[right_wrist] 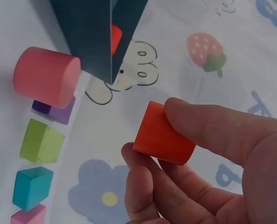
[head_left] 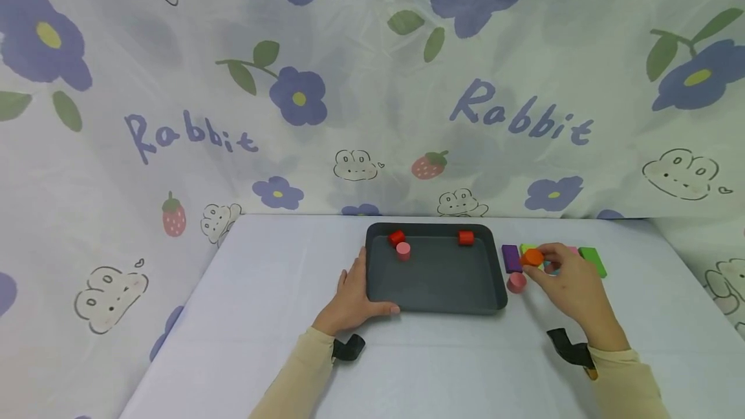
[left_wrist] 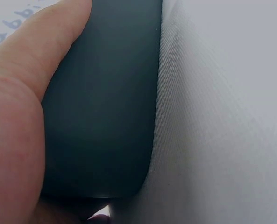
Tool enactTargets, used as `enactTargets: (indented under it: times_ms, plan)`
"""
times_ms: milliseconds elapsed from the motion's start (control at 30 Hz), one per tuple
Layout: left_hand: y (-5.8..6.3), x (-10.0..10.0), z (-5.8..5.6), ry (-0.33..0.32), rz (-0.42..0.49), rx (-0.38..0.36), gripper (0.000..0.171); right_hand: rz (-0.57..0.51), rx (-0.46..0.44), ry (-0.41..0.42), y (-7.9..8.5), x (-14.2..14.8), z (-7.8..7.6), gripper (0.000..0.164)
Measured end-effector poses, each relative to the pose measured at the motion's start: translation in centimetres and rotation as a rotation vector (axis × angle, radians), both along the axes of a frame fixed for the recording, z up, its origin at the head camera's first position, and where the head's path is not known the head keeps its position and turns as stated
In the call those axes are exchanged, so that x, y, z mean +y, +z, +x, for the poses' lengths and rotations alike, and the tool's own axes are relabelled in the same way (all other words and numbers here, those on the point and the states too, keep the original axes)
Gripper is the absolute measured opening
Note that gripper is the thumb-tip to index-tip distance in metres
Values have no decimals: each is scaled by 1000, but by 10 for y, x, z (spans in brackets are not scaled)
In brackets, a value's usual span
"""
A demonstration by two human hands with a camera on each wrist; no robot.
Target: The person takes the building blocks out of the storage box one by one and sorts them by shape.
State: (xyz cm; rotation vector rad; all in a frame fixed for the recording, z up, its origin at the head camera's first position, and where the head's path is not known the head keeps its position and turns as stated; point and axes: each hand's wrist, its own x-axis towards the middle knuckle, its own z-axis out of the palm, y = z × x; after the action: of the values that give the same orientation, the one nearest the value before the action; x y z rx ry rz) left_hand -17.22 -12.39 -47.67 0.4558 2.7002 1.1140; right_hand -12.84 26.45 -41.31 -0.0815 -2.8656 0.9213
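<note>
My right hand (head_left: 573, 283) pinches an orange cylinder block (right_wrist: 164, 135) between thumb and fingertips, just right of the dark grey tray (head_left: 436, 310). Below that hand, a pink cylinder block (head_left: 516, 282) stands beside the tray's right wall. My left hand (head_left: 351, 299) rests at the tray's front left corner, fingers along the left side and thumb along the front. In the left wrist view the thumb (left_wrist: 40, 46) lies against the tray's dark wall (left_wrist: 105, 93). Inside the tray are two red blocks, one at back left (head_left: 397, 238) and one at back right (head_left: 465, 238), and a pink cylinder (head_left: 403, 251).
Right of the tray runs a row of blocks: purple (head_left: 511, 258), yellow-green (right_wrist: 41, 141), teal (right_wrist: 32, 187), pink (right_wrist: 30, 214) and green (head_left: 593, 262). The right hand partly covers this row in the head view. A patterned curtain (head_left: 372, 83) hangs behind the white table (head_left: 279, 290).
</note>
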Motion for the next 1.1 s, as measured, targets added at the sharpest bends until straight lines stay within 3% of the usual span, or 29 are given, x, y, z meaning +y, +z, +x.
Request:
enactTargets:
  times_ms: [467, 1100]
  plan:
    - [0, 0, 0, -5, 23, 9, 135, 22, -23, 3, -6, 12, -2, 52]
    - [0, 0, 0, 1, 2, 2, 134, 66, -175, -9, -12, 19, -8, 47]
